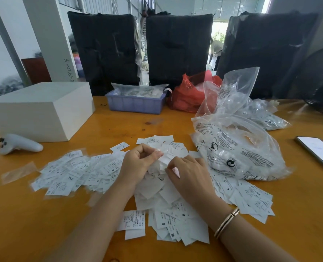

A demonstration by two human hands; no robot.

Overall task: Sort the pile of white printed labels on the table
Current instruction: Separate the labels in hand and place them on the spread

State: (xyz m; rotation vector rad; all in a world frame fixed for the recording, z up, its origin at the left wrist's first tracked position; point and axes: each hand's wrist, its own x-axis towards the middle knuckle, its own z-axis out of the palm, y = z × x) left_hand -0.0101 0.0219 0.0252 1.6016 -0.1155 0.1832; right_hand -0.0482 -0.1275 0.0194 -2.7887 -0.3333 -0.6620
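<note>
1. Table (43,214): orange-brown top. I log the whole job as lying on it, with labels spread across its middle from left to right.
2. Central pile (164,197): loose white labels, heaped and overlapping, many face down, sizes mixed (S, M, X legible near the front edge). I judge this the unsorted bulk, and the largest share.
3. Left spread (75,173): labels fanned flatter, one reading XXL. It may be a sorted group, but I cannot confirm a single size.
4. Right spread (249,197): more labels, partly under the clear printed bag (238,148); L shows on a few. Status likewise uncertain.
5. Left hand (139,163): fingers curled, pinching a small bunch of labels at the top of the central pile.
6. Right hand (189,173): fingertips curled onto the same bunch, apparently picking at one label; bangle on the wrist.
7. Verdict: early to middle stage in my judgement. Most labels remain mixed, and no neat stacks are visible.
</note>
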